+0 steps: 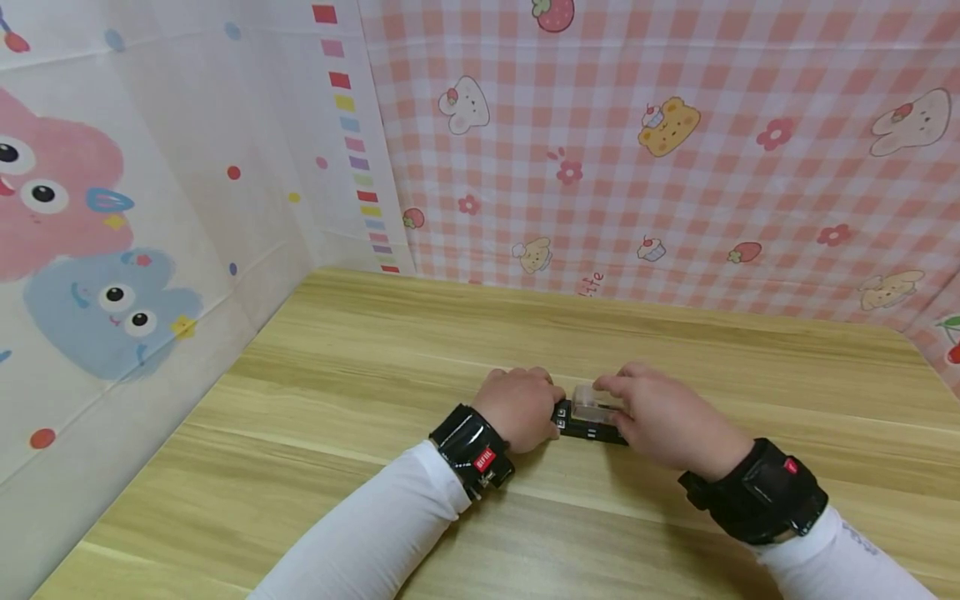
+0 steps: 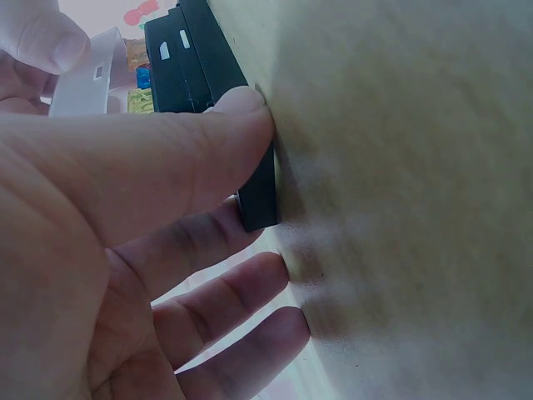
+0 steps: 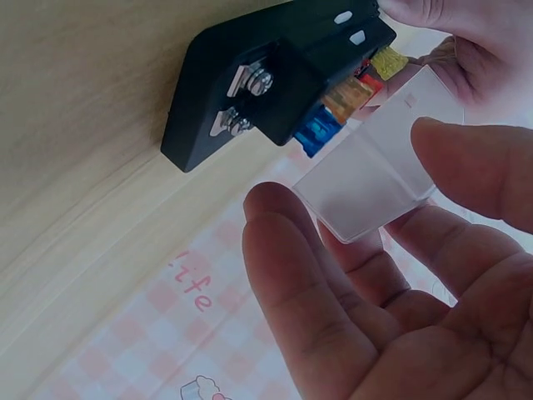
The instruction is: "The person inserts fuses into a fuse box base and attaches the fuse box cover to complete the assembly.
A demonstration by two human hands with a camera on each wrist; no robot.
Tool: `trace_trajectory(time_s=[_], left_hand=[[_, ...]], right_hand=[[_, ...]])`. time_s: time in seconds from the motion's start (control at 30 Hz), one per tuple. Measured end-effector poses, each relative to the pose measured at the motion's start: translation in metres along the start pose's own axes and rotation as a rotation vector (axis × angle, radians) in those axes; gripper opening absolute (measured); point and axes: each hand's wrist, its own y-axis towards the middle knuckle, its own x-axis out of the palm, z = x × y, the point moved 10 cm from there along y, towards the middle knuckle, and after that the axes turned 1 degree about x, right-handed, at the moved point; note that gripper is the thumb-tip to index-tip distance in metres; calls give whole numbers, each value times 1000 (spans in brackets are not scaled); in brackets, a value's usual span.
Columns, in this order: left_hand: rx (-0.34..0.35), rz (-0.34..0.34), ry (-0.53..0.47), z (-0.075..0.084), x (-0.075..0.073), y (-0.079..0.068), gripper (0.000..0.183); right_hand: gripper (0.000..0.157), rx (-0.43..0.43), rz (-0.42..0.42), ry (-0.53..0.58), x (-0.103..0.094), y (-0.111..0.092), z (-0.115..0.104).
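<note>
A black fuse box base (image 1: 592, 433) sits on the table between my hands. My left hand (image 1: 519, 408) holds its left end, the thumb on the near side and a finger opposite, as the left wrist view shows. With my right hand (image 1: 675, 421) I hold the clear plastic cover (image 3: 383, 158) between thumb and fingers, over the base. Blade fuses in blue (image 3: 316, 132), orange (image 3: 346, 100), red and yellow (image 3: 388, 62) show between cover and base. Two screw terminals (image 3: 260, 81) stand at the base's right end. Whether the cover touches the fuses I cannot tell.
The wood-grain table (image 1: 337, 358) extends around both hands. A pink checked cloth (image 1: 600, 208) hangs along its back edge, and a white cartoon-print cloth (image 1: 187, 208) hangs along the left side.
</note>
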Motion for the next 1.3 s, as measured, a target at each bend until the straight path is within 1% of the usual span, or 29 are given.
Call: trace_trajectory(time_s=[0.17,0.6,1.07,1.3], left_hand=[[2,-2,1,0,0,0,40],[1,-8,5,1,0,-1,43],[-7,-13,7,0,0,-1,46],[-7,-14,16,0,0,-1,47]], right_hand=[[38,-9,-6,-8,3,0,-1],[39,11,-32,3,8,2,0],[39,6,-29,-1,12,3,0],[39,31,-55,10,15,3,2]])
